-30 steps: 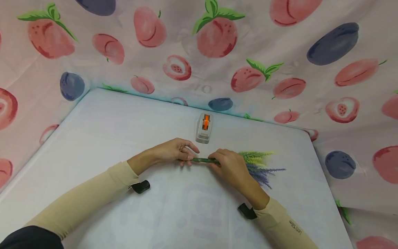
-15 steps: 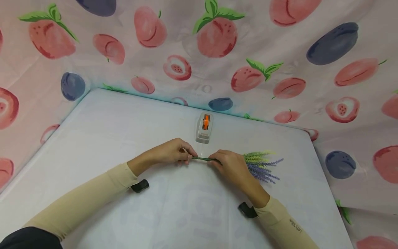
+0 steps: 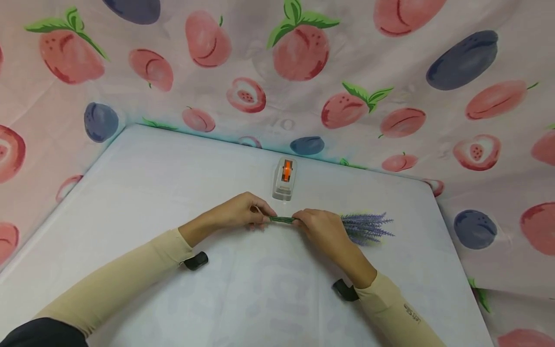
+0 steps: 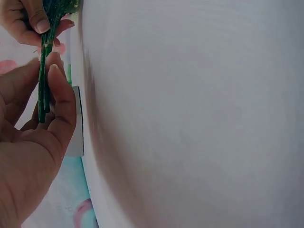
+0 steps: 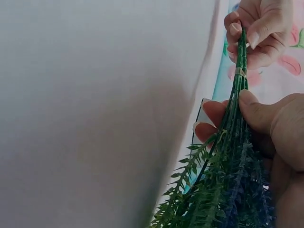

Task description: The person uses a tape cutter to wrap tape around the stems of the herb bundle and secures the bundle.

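Observation:
A bunch of artificial lavender (image 3: 366, 228) is held sideways above the white table, its purple heads toward the right. Green stems (image 3: 281, 220) show between the two hands. My left hand (image 3: 244, 211) pinches the stem ends between thumb and fingers, and in the left wrist view the cut ends (image 4: 42, 114) poke out past the fingertips. Nearer the blooms, my right hand (image 3: 323, 230) grips the stems with thumb and fingers. A thin pale band (image 5: 241, 72) circles the stems between the hands in the right wrist view. Yellow-green sprigs (image 5: 183, 180) lie beside the purple ones there.
A clear tape dispenser (image 3: 284, 179) with an orange hub stands just beyond the hands. The white table (image 3: 195, 159) ends at a fruit-printed curtain (image 3: 260, 58) behind and at both sides. Dark wrist cameras (image 3: 196, 260) hang under both forearms.
The bunch has turned about its length: yellow-green heads were on top, and now purple ones cover them. My left fingers have drawn in around the stem ends. The dispenser stays in place.

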{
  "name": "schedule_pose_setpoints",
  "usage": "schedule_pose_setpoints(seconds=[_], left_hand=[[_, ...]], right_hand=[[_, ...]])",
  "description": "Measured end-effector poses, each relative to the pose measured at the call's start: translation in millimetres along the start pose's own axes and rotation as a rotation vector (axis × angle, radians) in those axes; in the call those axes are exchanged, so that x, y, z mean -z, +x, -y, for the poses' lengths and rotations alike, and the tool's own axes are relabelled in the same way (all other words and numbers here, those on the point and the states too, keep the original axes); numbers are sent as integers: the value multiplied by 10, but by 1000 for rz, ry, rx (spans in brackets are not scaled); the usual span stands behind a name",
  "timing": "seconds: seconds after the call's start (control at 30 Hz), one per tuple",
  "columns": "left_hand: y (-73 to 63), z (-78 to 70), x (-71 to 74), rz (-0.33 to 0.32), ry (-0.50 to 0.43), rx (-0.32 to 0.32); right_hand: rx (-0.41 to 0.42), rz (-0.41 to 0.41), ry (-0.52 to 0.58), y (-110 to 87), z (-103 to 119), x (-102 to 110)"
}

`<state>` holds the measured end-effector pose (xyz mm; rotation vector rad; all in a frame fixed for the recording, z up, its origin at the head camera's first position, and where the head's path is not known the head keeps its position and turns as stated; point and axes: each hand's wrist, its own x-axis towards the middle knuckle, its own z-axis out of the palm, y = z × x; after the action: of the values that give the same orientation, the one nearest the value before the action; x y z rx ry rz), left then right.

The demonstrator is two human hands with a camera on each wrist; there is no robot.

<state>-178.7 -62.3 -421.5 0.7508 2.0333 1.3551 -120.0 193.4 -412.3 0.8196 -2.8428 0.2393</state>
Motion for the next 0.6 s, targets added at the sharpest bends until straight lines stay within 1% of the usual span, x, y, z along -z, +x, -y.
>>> schedule_pose_setpoints(seconds=[0.13,0.23,0.37,0.5,0.6], left_hand=[[4,-2,-5,-14,8,4],[13,5,-9,-24,-5,0],[29,19,-7,-26,-3,1],[36,30,2,-25,-5,1],[34,32,9,-28,-14,6]], right_hand=[[30,2,-34,7,-9,-6],[63,0,-59,9,-17,-12],[81,-10,-78,-1,-36,-15],[90,-46,-110,-19,-66,-20],[108,-94,-128,-26,-86,-20]])
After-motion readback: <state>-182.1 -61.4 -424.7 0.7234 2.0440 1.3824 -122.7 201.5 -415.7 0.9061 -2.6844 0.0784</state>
